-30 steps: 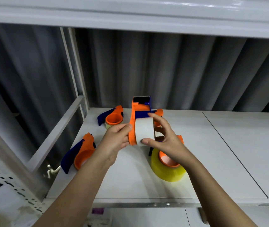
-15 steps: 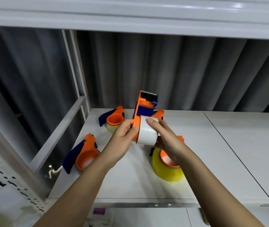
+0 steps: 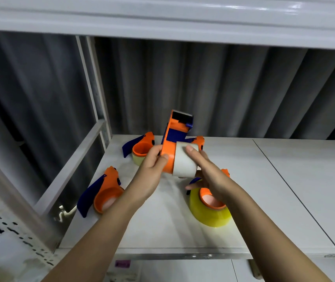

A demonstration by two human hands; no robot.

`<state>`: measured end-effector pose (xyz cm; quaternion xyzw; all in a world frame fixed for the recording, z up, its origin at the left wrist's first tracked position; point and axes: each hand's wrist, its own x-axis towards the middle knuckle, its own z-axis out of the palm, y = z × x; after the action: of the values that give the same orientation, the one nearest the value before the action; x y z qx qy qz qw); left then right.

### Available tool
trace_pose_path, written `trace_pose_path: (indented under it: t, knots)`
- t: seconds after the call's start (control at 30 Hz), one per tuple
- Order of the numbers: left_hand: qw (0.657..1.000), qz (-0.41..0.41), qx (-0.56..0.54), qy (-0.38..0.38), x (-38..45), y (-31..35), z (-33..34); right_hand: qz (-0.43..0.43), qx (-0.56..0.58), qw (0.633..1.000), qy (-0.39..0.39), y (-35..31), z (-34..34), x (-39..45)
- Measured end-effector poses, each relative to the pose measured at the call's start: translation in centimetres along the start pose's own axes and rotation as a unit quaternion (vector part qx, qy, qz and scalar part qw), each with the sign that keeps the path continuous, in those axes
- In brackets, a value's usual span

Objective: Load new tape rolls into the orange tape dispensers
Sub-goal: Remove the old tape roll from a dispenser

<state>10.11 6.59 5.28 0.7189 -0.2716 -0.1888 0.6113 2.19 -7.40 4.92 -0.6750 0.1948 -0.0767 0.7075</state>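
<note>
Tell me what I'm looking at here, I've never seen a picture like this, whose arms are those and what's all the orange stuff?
The picture comes from a camera worn on a person's head, looking down at their own arms. The left hand grips an orange tape dispenser lifted off the white shelf. The right hand holds the white tape roll against its side. Other orange dispensers lie on the shelf: one at the left edge, one farther back, and one in a yellow tape roll.
</note>
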Motion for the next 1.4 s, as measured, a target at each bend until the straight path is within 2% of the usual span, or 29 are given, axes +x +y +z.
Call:
trace_pose_path:
  t: [0.1,0.3,0.57,0.77,0.9,1.0,1.1,1.2,1.27,1.33,1.4]
  knots:
    - [1.0,0.003,0.013,-0.016,-0.2,0.0,0.1,0.012,0.021,1.0,-0.012,0.2,-0.3,0.3]
    - [0.998,-0.05,-0.027,0.03,0.6,-0.3,-0.3,-0.03,0.01,0.999,0.007,0.9,-0.1,0.7]
    - [0.992,-0.09,-0.062,0.066,1.1,-0.7,-0.4,-0.127,-0.1,0.986,0.028,1.4,0.0,0.5]
    - [0.978,-0.157,-0.115,0.079,1.5,-0.7,-0.9,-0.177,-0.19,0.966,0.017,1.5,-0.4,0.4]
    - [0.977,-0.161,-0.117,0.078,1.8,-1.0,-1.4,-0.22,-0.233,0.946,0.051,1.7,-1.5,0.2]
    - [0.989,-0.118,-0.063,0.06,1.4,-0.8,-1.7,-0.202,-0.158,0.962,0.097,1.9,-2.4,0.3]
    - [0.997,-0.069,0.042,0.0,1.4,-0.8,-1.5,-0.176,-0.153,0.964,0.129,2.1,-2.7,0.7]
    - [0.99,-0.06,0.124,-0.039,1.2,-1.3,-0.9,-0.156,-0.156,0.966,0.132,2.4,-2.8,1.0]
    - [0.984,-0.069,0.16,-0.038,1.3,-2.0,-0.5,-0.144,-0.148,0.97,0.131,2.6,-2.9,1.0]
    - [0.985,-0.098,0.14,-0.012,1.2,-2.3,-0.3,-0.137,-0.143,0.971,0.134,2.7,-3.1,0.9]
    - [0.987,-0.149,0.06,0.002,1.2,-2.8,-0.2,-0.132,-0.134,0.973,0.138,2.7,-3.1,0.7]
